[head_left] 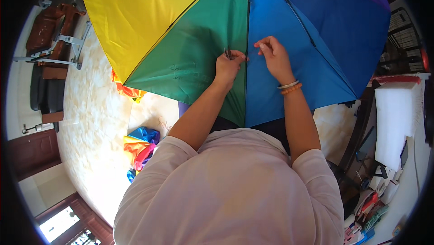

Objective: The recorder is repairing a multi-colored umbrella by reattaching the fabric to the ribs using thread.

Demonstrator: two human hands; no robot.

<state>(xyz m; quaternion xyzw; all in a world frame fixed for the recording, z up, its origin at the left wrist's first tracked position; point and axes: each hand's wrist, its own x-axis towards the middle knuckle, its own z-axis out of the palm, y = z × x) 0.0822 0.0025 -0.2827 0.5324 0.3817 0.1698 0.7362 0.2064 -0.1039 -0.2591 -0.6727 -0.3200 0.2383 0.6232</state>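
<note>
An open rainbow umbrella (194, 50) spreads before me with its dark ribs showing, its panels running from orange and yellow through green and blue to purple. My left hand (228, 69) lies over the green panel, closed, with the fingertips at the dark rib (247, 28) between green and blue. Two thin metal tips of what look like small thread snips (227, 54) stick up out of that fist. Over the blue panel, my right hand (275, 59) is raised just right of the rib. Its thumb and forefinger are pinched together; anything between them is too fine to see.
Colourful folded fabric (143, 148) lies in a heap on the pale tiled floor (92, 123) to my left. Exercise equipment (68, 41) stands at the far left. At the right are a white padded block (395, 118) and a cluttered shelf (368, 204).
</note>
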